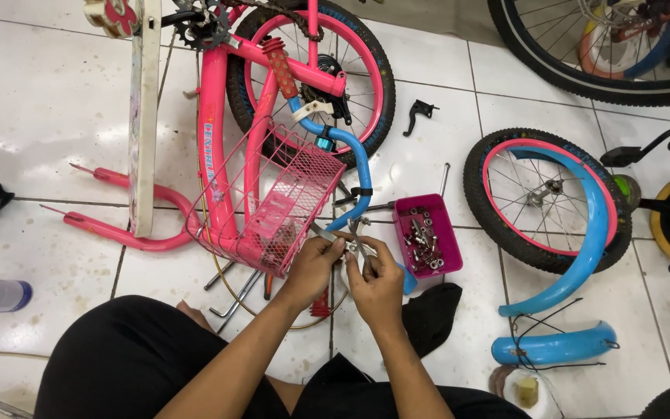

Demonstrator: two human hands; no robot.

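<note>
A person sits on the white tile floor (pixel 48 101) with both hands close together, low in the middle of the view. The left hand (pixel 313 264) is curled around the end of a small silver tool (pixel 322 231). The right hand (pixel 378 283) is closed around thin grey pliers (pixel 361 242). Both tools point up toward twelve o'clock, at the blue handlebar (pixel 354 159) of the pink bike (pixel 215 147), which lies on its side.

Just left of the hands, at about ten o'clock, sits the pink wire basket (pixel 277 198). At two o'clock from the hands is a small pink tray (pixel 449 233) full of nuts and bolts. Farther off at three o'clock lie a loose wheel (pixel 546 200) and a blue fender (pixel 556 345).

It looks like some small part by the handlebar is being fixed with both tools. I think the next bit needs a firm, steady squeeze on that tiny part.
</note>
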